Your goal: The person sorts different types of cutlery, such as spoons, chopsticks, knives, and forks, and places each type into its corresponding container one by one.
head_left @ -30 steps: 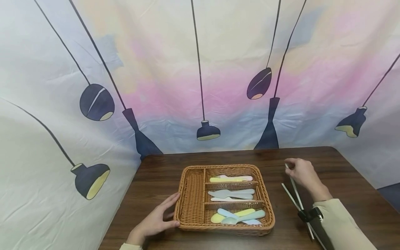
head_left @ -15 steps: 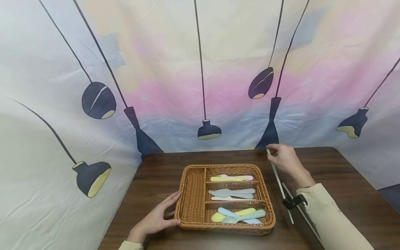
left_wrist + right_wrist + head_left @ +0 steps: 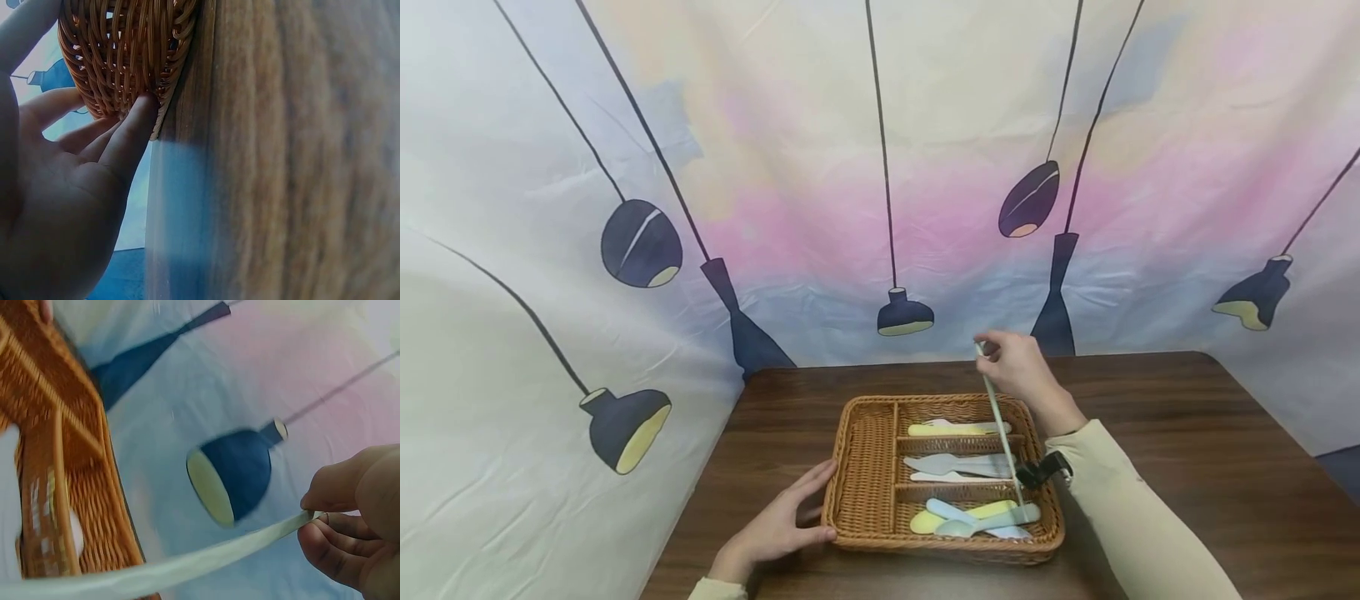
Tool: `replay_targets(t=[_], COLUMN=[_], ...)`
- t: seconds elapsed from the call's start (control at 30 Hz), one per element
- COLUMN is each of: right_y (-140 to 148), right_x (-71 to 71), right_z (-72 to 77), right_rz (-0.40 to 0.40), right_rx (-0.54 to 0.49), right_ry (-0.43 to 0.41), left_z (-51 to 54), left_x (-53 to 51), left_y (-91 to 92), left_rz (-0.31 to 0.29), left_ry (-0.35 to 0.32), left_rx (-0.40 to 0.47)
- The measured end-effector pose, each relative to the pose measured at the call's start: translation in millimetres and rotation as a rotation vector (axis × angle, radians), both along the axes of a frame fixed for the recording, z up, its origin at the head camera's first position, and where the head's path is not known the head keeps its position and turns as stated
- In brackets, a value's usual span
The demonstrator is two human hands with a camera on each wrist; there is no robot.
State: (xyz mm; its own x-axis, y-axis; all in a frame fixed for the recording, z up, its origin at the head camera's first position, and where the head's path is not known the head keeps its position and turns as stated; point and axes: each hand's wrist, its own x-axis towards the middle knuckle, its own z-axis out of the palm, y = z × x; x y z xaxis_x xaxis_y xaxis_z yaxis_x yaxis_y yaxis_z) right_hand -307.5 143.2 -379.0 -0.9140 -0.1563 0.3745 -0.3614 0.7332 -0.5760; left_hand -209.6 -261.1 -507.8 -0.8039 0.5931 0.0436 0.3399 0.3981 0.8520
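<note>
In the head view, a brown wicker cutlery basket (image 3: 859, 467) lies on the table. My left hand (image 3: 775, 525) touches its left side, thumb near the front corner; the left wrist view shows fingertips against the woven wall (image 3: 125, 56). My right hand (image 3: 1017, 367) pinches the top end of a pale green chopstick (image 3: 997, 417) between thumb and fingers. The chopstick slants down over the basket's right part, its lower end above the front compartment. Spoons (image 3: 977, 522) lie crossed there; knives (image 3: 955, 465) fill the middle compartment, and forks (image 3: 958, 429) the back one.
The left compartment is one long section beside three shorter ones. A dark wooden table (image 3: 1210, 467) extends around the basket. Behind it hangs a cloth (image 3: 820, 208) with painted lamps. The right forearm (image 3: 1127, 508) covers part of the table.
My right hand has moved left with the chopstick, from the table on the right to above the basket. A second stick that lay there is now out of sight. The left hand stays put.
</note>
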Motion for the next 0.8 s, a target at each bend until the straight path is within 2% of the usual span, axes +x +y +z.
replay_targets(t=[0.2,0.33,0.6,0.8], right_y=[-37,-58,-97,-126], right_x=[-4.7,-6.2,-8.6,-7.2], right_z=[7.1,5.9,-0.9,-12.7], right_rz=[0.063,0.067,0.072,0.084], right_rx=[-0.053,-0.053,-0.121,-0.154], right_ry=[-0.008,-0.038,-0.055,-0.092], left_z=[-2.2,-1.9,-2.0,-2.5], left_x=[0.3,1.0,0.5,0.2], left_y=[0.6,0.0,0.3,0.1], left_rz=[-0.003,0.001,0.004,0.003], left_ry=[-0.014,-0.006,-0.006,-0.009], left_rx=[0.027,0.021,0.014,0.018])
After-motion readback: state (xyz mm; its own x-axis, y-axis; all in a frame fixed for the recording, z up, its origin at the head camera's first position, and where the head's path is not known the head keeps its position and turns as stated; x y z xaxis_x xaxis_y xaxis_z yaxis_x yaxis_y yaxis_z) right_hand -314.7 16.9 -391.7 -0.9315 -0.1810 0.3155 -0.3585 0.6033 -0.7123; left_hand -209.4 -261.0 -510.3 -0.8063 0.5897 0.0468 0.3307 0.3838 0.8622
